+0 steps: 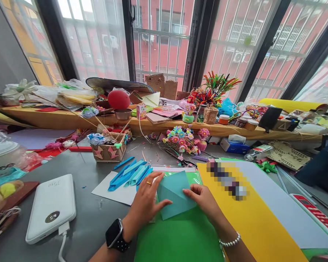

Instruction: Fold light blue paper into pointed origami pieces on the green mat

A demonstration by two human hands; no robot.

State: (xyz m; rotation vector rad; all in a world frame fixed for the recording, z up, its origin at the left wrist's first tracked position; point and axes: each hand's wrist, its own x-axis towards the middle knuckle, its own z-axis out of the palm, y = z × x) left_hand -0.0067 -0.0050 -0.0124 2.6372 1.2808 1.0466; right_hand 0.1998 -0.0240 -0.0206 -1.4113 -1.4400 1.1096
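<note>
A square of light-blue paper (176,196) with faint crease lines lies over a green sheet (177,236) in front of me. My left hand (146,198), with a ring and a dark watch, is spread at the paper's left side. Its thumb rests on the paper and its fingers reach to the upper left edge. At the right edge, my right hand (203,198) pinches the paper between thumb and fingers, which are partly hidden. Several folded blue paper strips (132,173) lie on a white sheet (105,189) beyond my left hand.
A white power bank (53,207) with a cable stands left on the grey table. Yellow card (251,218) and pale sheets lie to the right, near a red calculator (314,213). Behind are a cardboard basket (109,151), craft flowers (183,138) and a crowded shelf (164,127).
</note>
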